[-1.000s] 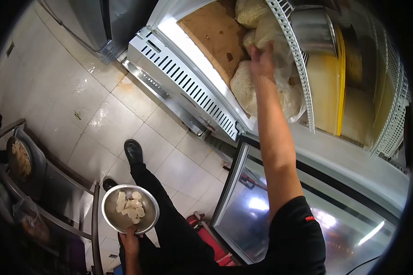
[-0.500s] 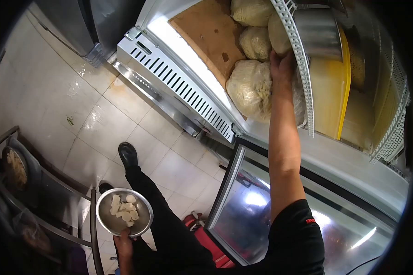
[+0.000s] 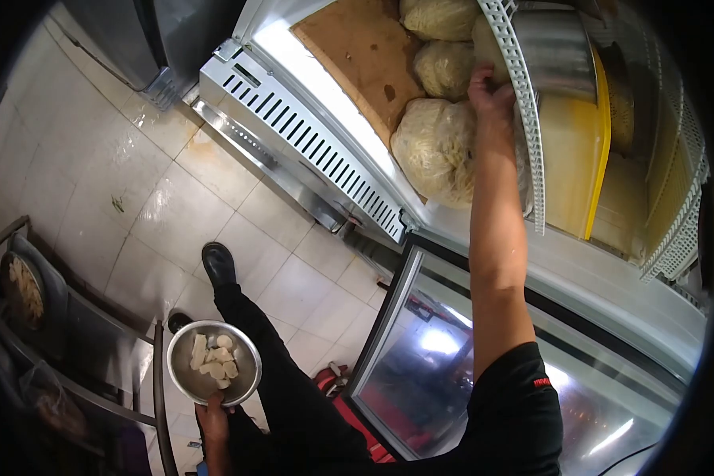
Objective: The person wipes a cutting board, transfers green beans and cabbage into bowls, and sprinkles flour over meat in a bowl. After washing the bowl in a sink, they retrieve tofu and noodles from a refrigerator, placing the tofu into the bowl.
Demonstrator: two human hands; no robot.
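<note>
My left hand (image 3: 213, 414) grips the rim of a round metal bowl (image 3: 252, 379) low in the view, thumb on the near edge. Several pale, cut pieces (image 3: 214, 361) lie inside the bowl. My right hand (image 3: 490, 94) reaches into the open fridge, fingers curled beside a bag at the wire shelf edge; what they hold, if anything, is hidden. Next to that hand sit a large knotted clear plastic bag of pale food (image 3: 434, 151), a smaller wrapped bag (image 3: 444, 70) and another bag (image 3: 440, 17) behind it.
A white wire shelf (image 3: 523, 119) runs close beside my right arm. Past it stand a metal pot (image 3: 555, 55) and a yellow-edged container (image 3: 571, 166). The glass fridge door (image 3: 420, 349) hangs open below my arm. A metal-framed rack (image 3: 95, 349) with a pan (image 3: 24, 289) stands left.
My right hand has shifted slightly upward and to the right among the bags, and its fingers show more. The bowl stays in my left hand, nearly unmoved.
</note>
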